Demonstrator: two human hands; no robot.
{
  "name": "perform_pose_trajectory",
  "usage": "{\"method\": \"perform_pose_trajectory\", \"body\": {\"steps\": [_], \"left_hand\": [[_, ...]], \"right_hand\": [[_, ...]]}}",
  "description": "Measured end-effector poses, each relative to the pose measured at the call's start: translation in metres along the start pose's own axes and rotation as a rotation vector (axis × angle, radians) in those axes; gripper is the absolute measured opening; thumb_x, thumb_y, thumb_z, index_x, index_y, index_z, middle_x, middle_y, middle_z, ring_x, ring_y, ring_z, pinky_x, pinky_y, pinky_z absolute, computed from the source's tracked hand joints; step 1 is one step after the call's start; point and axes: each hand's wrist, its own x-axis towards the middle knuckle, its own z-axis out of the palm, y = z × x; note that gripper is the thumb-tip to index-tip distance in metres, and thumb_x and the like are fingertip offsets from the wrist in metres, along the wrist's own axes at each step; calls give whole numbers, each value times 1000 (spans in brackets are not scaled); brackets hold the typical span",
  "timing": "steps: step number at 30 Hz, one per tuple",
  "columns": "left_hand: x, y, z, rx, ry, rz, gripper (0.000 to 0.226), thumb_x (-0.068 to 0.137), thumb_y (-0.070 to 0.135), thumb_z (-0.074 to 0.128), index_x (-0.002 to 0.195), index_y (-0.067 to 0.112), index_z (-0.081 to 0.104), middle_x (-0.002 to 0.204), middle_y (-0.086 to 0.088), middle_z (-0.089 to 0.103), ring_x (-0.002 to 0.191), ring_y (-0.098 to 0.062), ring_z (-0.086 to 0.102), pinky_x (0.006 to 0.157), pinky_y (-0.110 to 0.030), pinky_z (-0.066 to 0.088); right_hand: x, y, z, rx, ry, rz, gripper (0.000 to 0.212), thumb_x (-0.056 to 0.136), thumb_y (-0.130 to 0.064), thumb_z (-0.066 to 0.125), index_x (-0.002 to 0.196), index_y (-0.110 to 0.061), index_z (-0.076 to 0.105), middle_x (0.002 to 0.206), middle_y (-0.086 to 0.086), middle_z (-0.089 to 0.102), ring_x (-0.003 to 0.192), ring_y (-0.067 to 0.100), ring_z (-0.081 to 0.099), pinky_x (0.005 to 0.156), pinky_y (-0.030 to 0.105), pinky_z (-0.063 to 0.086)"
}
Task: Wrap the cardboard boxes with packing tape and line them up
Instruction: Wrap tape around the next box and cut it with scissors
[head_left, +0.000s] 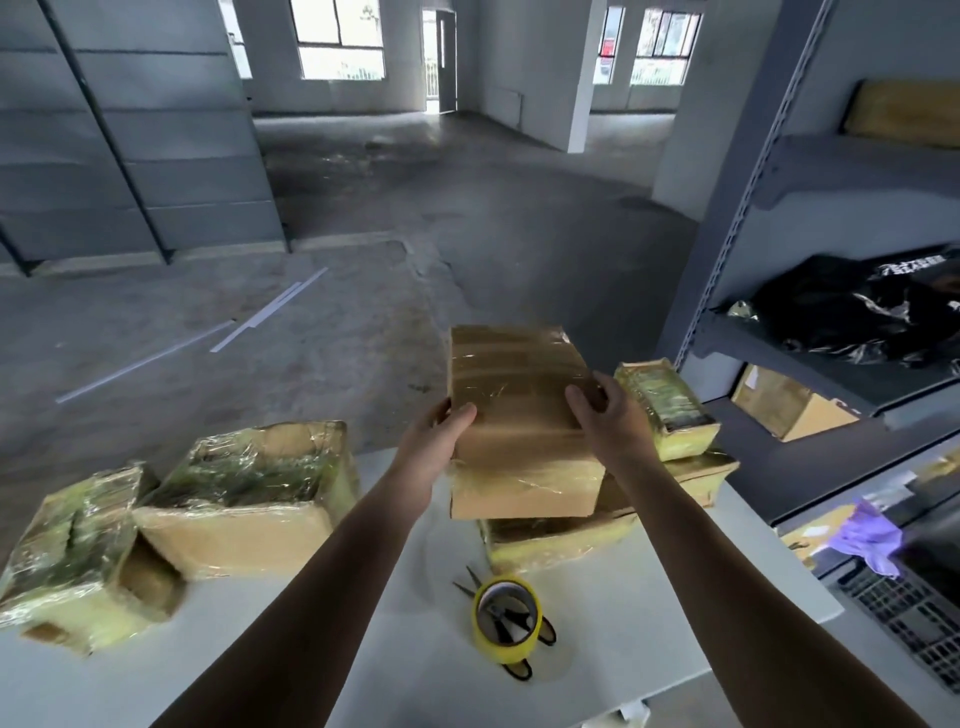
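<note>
Head view. The only writing in view is white lettering on a black bag (857, 312) on the grey shelving (753, 218) at right; it is too blurred to read. Six tape-wrapped cardboard boxes are at the white table (363, 665). The held box (519, 415) is at centre, and whether it rests on the lower box (550, 540) or is lifted clear cannot be told. Two stacked boxes, upper (670, 410) and under (701, 475), stand just to its right. A left pair, outer (72, 551) and inner (244, 499), touch each other. The left hand (441, 431) grips the held box's left side, thumb laid on the top face, fingers hidden behind the edge. The right hand (608, 415) grips the right side, thumb on top, fingers curled over the far right edge. One yellow tape roll (506, 618) stands on its flat side over one pair of scissors (545, 636), with blades showing beyond the roll and handles nearer the viewer. Bare tabletop lies between the left pair and the centre stack, crossed by both forearms. The table's right edge runs close to the shelving, and open concrete floor (363, 218) extends past its far edge. The shelving also carries two further boxes, one high (904, 111) and one lower (789, 405), and one purple glove (867, 535).
</note>
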Motion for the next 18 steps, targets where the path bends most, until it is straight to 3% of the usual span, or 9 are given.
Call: {"method": "perform_pose_trajectory", "body": {"steps": [2, 4, 6, 8, 10, 12, 14, 18], "left_hand": [[0, -3, 12, 34, -59, 9, 38, 93, 39, 58, 127, 23, 57, 115, 6, 64, 98, -8, 59, 67, -21, 42], [-3, -6, 20, 66, -108, 28, 35, 94, 35, 57, 127, 24, 55, 108, 10, 64, 92, -5, 59, 61, -17, 44], [-5, -11, 26, 73, -179, 106, 31, 92, 27, 62, 122, 28, 54, 102, 16, 65, 90, -2, 60, 61, -12, 47], [-4, -18, 28, 55, -273, 219, 39, 85, 8, 66, 120, 20, 53, 103, 10, 66, 94, -8, 62, 70, -16, 51], [1, -27, 29, 132, -243, 263, 59, 74, 9, 69, 128, 9, 46, 113, -8, 61, 105, -22, 59, 81, -33, 53], [5, -35, 29, 344, -141, 241, 72, 73, 20, 74, 136, 13, 41, 122, -9, 59, 112, -25, 56, 90, -43, 51], [6, -43, 31, 519, -55, 244, 73, 78, 22, 76, 140, 20, 38, 125, -3, 59, 112, -19, 54, 87, -35, 48], [6, -45, 41, 563, 7, 312, 70, 78, 23, 77, 138, 18, 40, 123, 1, 60, 111, -16, 55, 83, -25, 43]], "right_hand": [[6, 12, -1, -61, -17, -5, 42, 96, -43, 49, 126, -14, 55, 102, 1, 63, 87, 16, 55, 72, 26, 37], [9, 24, 0, -135, -35, -11, 43, 99, -44, 44, 128, -13, 51, 107, 9, 64, 90, 20, 58, 73, 28, 39], [11, 30, 2, -185, -75, -21, 52, 99, -49, 39, 138, -15, 41, 123, 14, 58, 110, 29, 57, 83, 32, 41], [12, 33, 3, -214, -191, -52, 69, 92, -61, 43, 148, -24, 26, 146, 12, 40, 132, 33, 40, 100, 43, 40], [10, 35, 2, -322, -342, -118, 93, 78, -76, 51, 151, -35, 11, 159, 7, 16, 142, 34, 22, 108, 53, 34], [8, 41, 3, -512, -398, -204, 105, 70, -80, 54, 152, -34, 7, 160, 8, 5, 143, 37, 20, 107, 52, 35], [4, 46, 5, -618, -361, -235, 101, 74, -74, 56, 153, -31, 9, 159, 11, 4, 141, 38, 23, 106, 49, 37], [-3, 47, 9, -759, -273, -274, 90, 83, -69, 51, 153, -26, 13, 160, 12, 1, 145, 37, 11, 111, 52, 28]]}}
